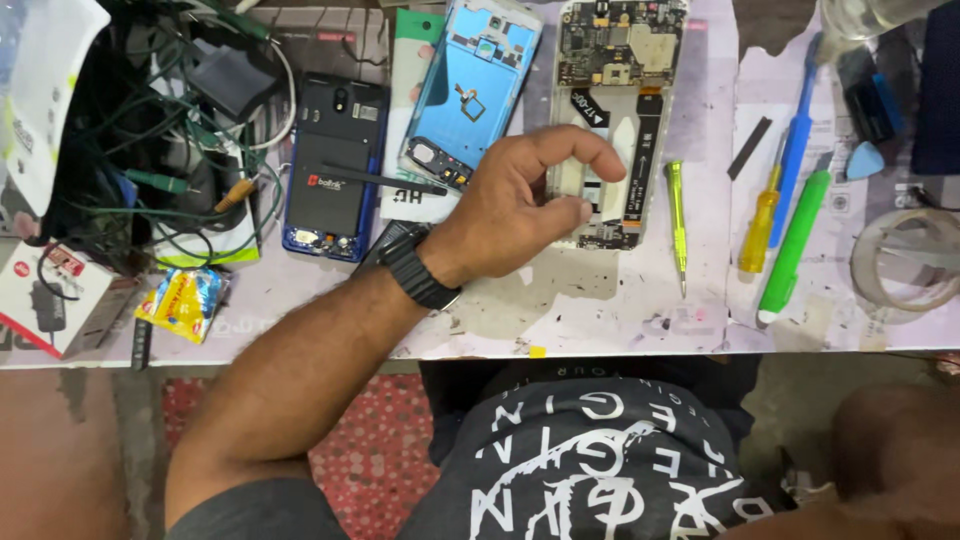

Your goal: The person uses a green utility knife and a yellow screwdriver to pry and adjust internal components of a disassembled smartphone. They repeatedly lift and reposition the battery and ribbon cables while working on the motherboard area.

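Your left hand (525,205) reaches across the stained white worktop (600,310), its fingers curled and its thumb and forefinger drawn close together over the lower half of the opened phone body with the bare green circuit board (615,60); whether they pinch anything I cannot tell. That phone lies face down at the top middle of the worktop, its long black flex strip (640,160) running down its right side. A black wristwatch (412,265) sits on your left wrist. Your right hand is out of view.

Just left of the opened phone lies a light blue phone back cover (478,80), tilted, and further left a dark blue phone with its back off (335,165), a thin black tool lying across it. Right of your hand, a small yellow-green screwdriver (678,225) lies upright on the worktop, then a yellow-handled screwdriver (760,230), a blue-handled tool (797,140) and a green pen-shaped tool (795,245). A roll of clear tape (905,260) rests at the far right, and a tangle of green and black wires (150,130) fills the far left
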